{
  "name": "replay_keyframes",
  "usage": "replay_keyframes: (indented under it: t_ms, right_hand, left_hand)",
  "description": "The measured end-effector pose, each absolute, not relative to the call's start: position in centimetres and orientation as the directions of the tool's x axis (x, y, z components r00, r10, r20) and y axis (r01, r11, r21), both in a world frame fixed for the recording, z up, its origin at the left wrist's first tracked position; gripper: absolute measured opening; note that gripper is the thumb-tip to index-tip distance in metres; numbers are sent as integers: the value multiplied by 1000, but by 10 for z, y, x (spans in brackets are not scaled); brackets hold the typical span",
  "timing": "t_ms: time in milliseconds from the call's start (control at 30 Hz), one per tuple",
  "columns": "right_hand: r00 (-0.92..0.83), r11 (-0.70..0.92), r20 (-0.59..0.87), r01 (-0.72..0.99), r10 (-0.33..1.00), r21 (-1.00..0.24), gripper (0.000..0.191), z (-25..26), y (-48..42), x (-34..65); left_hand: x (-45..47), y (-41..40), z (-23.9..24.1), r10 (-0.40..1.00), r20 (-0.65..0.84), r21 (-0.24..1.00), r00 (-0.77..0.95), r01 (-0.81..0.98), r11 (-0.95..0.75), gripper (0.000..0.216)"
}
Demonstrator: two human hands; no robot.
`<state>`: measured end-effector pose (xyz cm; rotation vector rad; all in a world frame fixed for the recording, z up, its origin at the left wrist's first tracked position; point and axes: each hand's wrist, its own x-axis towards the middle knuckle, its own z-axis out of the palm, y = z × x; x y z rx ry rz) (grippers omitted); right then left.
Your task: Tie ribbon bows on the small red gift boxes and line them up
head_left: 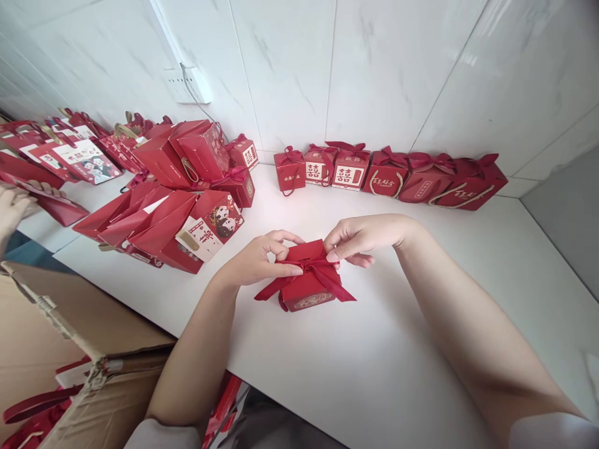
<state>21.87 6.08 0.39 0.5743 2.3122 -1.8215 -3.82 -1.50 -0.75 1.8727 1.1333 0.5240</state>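
A small red gift box (312,293) stands on the white table in front of me, a gold print on its near side. A dark red ribbon (322,277) is tied in a bow across its top, with two tails hanging over the front. My left hand (259,259) is closed at the bow's left side, thumb on the ribbon near the knot and fingers partly hidden behind the box. With thumb and fingertips, my right hand (353,242) pinches the bow's right loop. A red flap (306,251) rises behind the knot.
Finished-looking red gift boxes (349,171) with bows line the tiled wall. More red boxes (168,218) are piled to the left on the table (374,362). An open cardboard carton (107,312) stands at lower left. Another person's hand (14,209) holds a red bag (53,202).
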Motion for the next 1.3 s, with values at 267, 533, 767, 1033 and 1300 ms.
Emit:
replay_keyframes:
  t_ms: [267, 533, 767, 1033, 1300]
  right_hand:
    - [-905, 219, -367, 412, 216, -885, 31, 6, 60, 220]
    - [-913, 201, -220, 300, 344, -932, 34, 17, 57, 226]
    - [-897, 259, -264, 365, 354, -894, 45, 21, 50, 218]
    - [-817, 258, -97, 289, 569, -922, 45, 9, 64, 218]
    - [-575, 258, 56, 275, 816, -926, 46, -75, 106, 205]
  left_hand:
    - [-41, -15, -7, 851, -76, 812, 520, 528, -250, 49]
    - [-39, -8, -13, 900, 34, 897, 434, 385, -219, 36]
    - [-38, -8, -17, 902, 67, 906, 426, 354, -234, 30]
    - [-47, -8, -14, 862, 91, 871, 499, 379, -312, 65]
    - [-51, -10, -23, 787, -181, 895, 590, 430, -117, 121]
